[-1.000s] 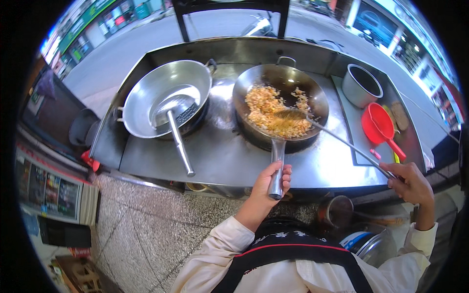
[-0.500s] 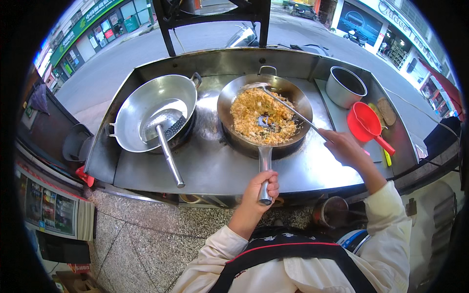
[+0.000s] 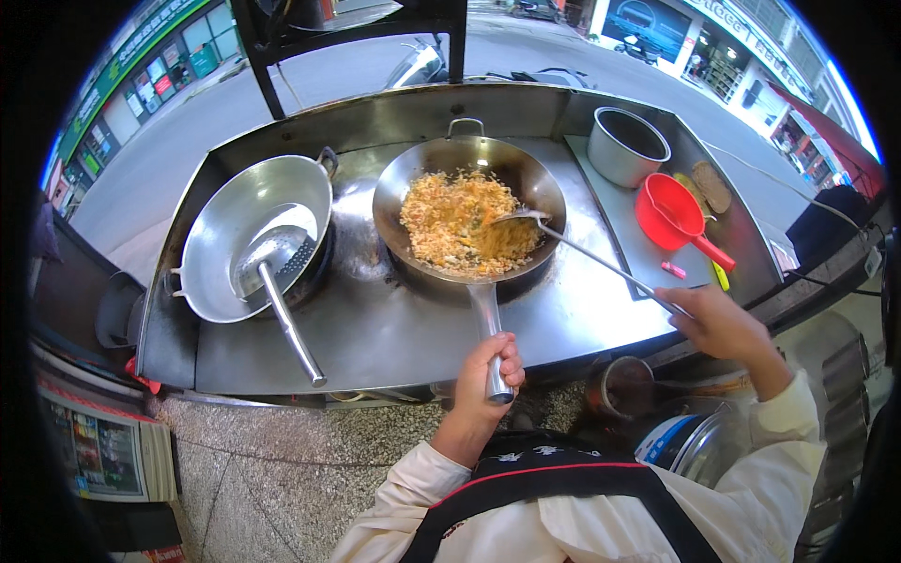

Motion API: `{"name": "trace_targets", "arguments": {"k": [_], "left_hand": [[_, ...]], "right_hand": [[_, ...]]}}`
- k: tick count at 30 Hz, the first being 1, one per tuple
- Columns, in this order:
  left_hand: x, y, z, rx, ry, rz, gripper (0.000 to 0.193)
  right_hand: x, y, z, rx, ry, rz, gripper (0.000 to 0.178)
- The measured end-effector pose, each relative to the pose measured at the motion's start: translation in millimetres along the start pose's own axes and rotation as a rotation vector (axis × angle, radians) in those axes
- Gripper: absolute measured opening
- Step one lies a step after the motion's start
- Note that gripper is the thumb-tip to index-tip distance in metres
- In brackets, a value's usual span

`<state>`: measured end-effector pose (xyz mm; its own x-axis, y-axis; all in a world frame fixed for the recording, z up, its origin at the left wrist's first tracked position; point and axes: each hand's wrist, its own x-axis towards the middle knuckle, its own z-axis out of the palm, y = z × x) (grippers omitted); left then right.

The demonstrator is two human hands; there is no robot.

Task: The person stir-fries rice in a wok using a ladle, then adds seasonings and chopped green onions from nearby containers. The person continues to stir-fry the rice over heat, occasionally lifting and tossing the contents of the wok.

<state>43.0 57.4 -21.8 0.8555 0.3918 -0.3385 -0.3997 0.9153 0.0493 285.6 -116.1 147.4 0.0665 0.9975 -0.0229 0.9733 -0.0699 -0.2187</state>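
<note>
My left hand (image 3: 486,375) is wrapped round the metal handle of a wok (image 3: 546,178) on the steel stove. Fried rice (image 3: 450,220), orange-yellow with darker bits, covers the wok's bottom. In my right hand (image 3: 718,321) is the long thin handle of a metal ladle (image 3: 615,267). The ladle's head sits at the right side of the rice, partly hidden by grains. To the left stands a second, two-eared wok (image 3: 211,230). A perforated skimmer (image 3: 293,324) lies in it, its handle jutting over the near rim.
On the stove's right side are a deep silver pot (image 3: 610,164), a red plastic dipper (image 3: 668,214) and a small pink object (image 3: 673,269). A raised steel wall (image 3: 357,122) borders the far edge. Below, a metal bucket (image 3: 621,387) stands near my right arm.
The ladle's head has moved from the far side of the rice to its right side, as my right hand drew back toward me. My left hand still grips the wok's handle.
</note>
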Motion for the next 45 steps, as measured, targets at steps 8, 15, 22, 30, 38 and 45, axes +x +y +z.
{"name": "trace_targets", "arguments": {"k": [8,15,22,30,38,45], "left_hand": [[0.3,-1.0,0.9,0.051,-0.014,0.000,0.013],[2.1,1.3,-1.2,0.023,-0.015,-0.020,0.010],[0.4,2.1,-1.7,0.012,-0.005,-0.022,0.012],[-0.7,1.3,0.6,0.033,0.007,-0.018,0.013],[0.6,0.4,-0.6,-0.010,-0.006,-0.030,0.014],[-0.3,0.5,-0.3,0.048,-0.001,0.001,0.016]], "right_hand": [[-5.9,-58.1,-59.7,0.065,-0.242,0.180,0.040],[56.3,1.3,50.3,0.121,0.174,-0.094,0.038],[88.5,1.3,77.0,0.762,0.098,0.639,0.035],[32.8,5.6,62.1,1.078,-0.084,0.420,0.042],[82.2,-35.2,61.5,1.269,-0.135,0.689,0.042],[50.7,-24.9,44.3,1.377,-0.167,0.643,0.040]]}}
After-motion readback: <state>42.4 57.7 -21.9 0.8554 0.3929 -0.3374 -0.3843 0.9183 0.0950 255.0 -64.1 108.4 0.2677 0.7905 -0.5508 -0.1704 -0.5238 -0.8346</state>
